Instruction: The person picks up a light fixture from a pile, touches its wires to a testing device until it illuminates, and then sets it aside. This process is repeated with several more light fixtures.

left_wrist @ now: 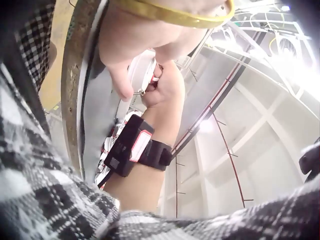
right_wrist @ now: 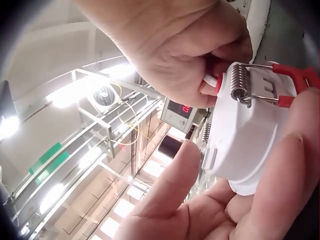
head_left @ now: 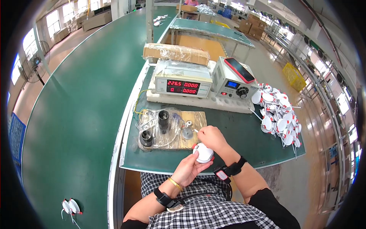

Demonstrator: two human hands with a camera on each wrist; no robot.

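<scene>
A round white lamp (head_left: 203, 153) with red-tipped spring clips rests in the left hand (head_left: 186, 170), whose thumb and fingers grip its rim. In the right wrist view, the lamp's housing (right_wrist: 245, 130) shows a coiled spring, and a short white cable (right_wrist: 210, 80) leaves a red fitting and runs into the curled fingers of the right hand (right_wrist: 185, 55). The right hand (head_left: 213, 138) is just above the lamp in the head view, with a white tip at its fingers. The left wrist view shows both hands close around the lamp (left_wrist: 141, 75).
A board (head_left: 194, 118) with two black cylinders stands left of the hands. Behind are a meter (head_left: 183, 87) with red digits and a grey box (head_left: 232, 82) bearing a phone. A pile of white lamps (head_left: 280, 118) lies right; two more (head_left: 71, 206) lie far left.
</scene>
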